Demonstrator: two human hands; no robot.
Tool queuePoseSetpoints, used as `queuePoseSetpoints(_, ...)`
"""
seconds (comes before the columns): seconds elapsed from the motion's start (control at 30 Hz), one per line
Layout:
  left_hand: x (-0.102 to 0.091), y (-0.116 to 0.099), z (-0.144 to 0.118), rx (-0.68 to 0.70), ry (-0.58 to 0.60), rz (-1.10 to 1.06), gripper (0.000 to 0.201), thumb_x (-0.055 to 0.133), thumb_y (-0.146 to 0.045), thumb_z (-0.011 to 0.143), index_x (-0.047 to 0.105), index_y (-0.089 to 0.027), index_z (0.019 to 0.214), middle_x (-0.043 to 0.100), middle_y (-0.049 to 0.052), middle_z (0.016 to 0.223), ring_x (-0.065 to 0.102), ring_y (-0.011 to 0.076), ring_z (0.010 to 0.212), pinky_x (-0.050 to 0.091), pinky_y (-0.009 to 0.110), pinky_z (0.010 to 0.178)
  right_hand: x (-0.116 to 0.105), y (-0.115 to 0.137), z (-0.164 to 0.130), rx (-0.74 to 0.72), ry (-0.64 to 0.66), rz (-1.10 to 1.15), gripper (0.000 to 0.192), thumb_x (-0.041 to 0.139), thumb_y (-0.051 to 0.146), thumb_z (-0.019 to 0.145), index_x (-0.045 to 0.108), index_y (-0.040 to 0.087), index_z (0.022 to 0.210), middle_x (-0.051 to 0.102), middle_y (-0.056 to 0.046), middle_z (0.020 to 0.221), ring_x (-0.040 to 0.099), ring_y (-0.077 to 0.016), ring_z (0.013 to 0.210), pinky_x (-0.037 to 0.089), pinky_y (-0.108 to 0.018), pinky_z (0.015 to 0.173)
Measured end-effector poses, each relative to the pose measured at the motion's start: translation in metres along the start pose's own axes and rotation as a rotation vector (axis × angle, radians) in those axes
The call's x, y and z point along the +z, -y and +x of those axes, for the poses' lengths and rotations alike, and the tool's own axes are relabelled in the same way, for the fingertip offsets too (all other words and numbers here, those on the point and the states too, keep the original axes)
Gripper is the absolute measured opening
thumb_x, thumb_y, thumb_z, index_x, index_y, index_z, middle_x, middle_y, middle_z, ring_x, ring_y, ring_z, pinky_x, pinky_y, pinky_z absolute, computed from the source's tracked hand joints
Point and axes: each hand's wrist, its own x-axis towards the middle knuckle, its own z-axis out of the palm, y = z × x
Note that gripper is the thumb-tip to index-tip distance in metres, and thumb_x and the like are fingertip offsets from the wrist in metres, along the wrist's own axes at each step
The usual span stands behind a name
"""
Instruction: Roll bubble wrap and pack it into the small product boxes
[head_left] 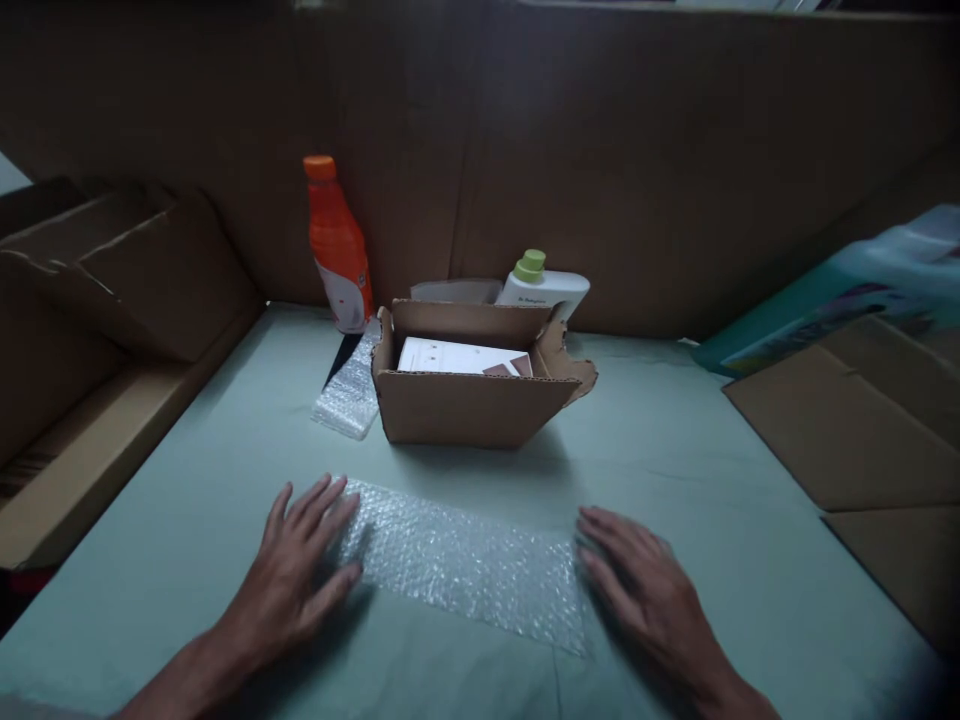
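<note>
both hands lie flat, fingers spread, gripping nothing: left hand (300,570) and right hand (645,590) press the ends of the bubble wrap (465,565) smooth on the table (187,520), before the open box (469,385).

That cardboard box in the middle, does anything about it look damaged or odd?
Yes. The cardboard box has a ragged, torn flap on its right side, the edge chewed and uneven. Otherwise it stands upright and open, with a white item lying inside. The bubble wrap sheet in front lies flat.
</note>
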Motion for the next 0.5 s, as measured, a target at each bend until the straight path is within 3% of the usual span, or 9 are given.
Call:
queuePoseSetpoints(0.13, 0.002, -0.01, 0.09, -0.193, -0.219, -0.311, 0.078, 0.063, -0.041, 0.088, 0.029, -0.022, 0.156, 0.042, 0.016, 0.157, 0.046, 0.033, 0.14, 0.038, 0.053, 0.115, 0.002, 0.002, 0.077, 0.242, -0.072, 0.284, 0.058, 0.06, 0.047, 0.089, 0.052, 0.019, 0.139, 0.062, -0.016, 0.138, 0.066, -0.0305, 0.115, 0.057, -0.045, 0.088)
queuePoseSetpoints(0.23, 0.012, -0.023, 0.139, -0.242, -0.252, -0.546, 0.071, 0.062, -0.035, 0.084, 0.037, -0.016, 0.148, 0.055, 0.017, 0.143, 0.057, 0.0318, 0.127, 0.049, 0.049, 0.105, 0.021, 0.009, 0.134, 0.321, -0.024, 0.457, 0.061, 0.062, 0.051, 0.08, 0.057, 0.013, 0.127, 0.072, -0.017, 0.115, 0.071, -0.0289, 0.091, 0.058, -0.038, 0.072)
queuePoseSetpoints(0.33, 0.024, -0.031, 0.144, -0.283, -0.265, -0.582, 0.054, 0.057, -0.03, 0.085, 0.048, -0.017, 0.137, 0.062, 0.014, 0.131, 0.06, 0.0301, 0.12, 0.053, 0.045, 0.096, 0.038, 0.008, 0.162, 0.338, -0.007, 0.483, 0.048, 0.059, 0.051, 0.078, 0.063, 0.013, 0.106, 0.075, -0.012, 0.086, 0.068, -0.0246, 0.069, 0.054, -0.035, 0.059)
queuePoseSetpoints(0.43, 0.035, -0.029, 0.13, -0.298, -0.323, -0.561, 0.05, 0.055, -0.029, 0.086, 0.05, -0.018, 0.134, 0.058, 0.015, 0.133, 0.056, 0.0306, 0.124, 0.052, 0.046, 0.097, 0.045, 0.004, 0.166, 0.303, -0.017, 0.502, 0.045, 0.06, 0.048, 0.076, 0.064, 0.014, 0.104, 0.075, -0.01, 0.085, 0.069, -0.0248, 0.072, 0.056, -0.035, 0.062)
queuePoseSetpoints(0.5, 0.038, -0.024, 0.122, -0.289, -0.336, -0.579, 0.056, 0.057, -0.028, 0.085, 0.046, -0.019, 0.139, 0.056, 0.015, 0.136, 0.055, 0.0303, 0.125, 0.052, 0.047, 0.097, 0.037, 0.005, 0.163, 0.286, -0.04, 0.502, 0.046, 0.061, 0.045, 0.075, 0.064, 0.014, 0.109, 0.075, -0.012, 0.094, 0.07, -0.0273, 0.082, 0.058, -0.039, 0.071)
